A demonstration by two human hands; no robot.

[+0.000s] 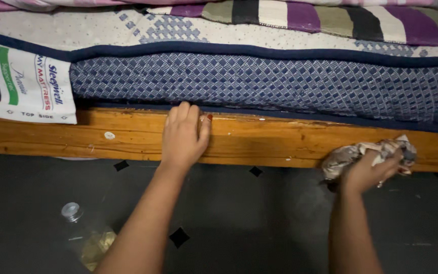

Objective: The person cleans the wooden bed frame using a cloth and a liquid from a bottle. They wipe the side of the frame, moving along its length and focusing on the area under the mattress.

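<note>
My left hand (184, 136) lies flat against the wooden side rail (269, 142) of a bed, fingers together and pointing up at the blue checked mattress (259, 83). It holds nothing. My right hand (373, 170) is closed around a crumpled patterned cloth (353, 155), which is pressed on the lower edge of the same rail, far to the right.
A white label (34, 83) hangs off the mattress at the left. A striped purple and grey blanket (330, 18) lies on top. A clear bottle (84, 236) with yellowish liquid stands on the dark tiled floor (259, 223) beside my left forearm.
</note>
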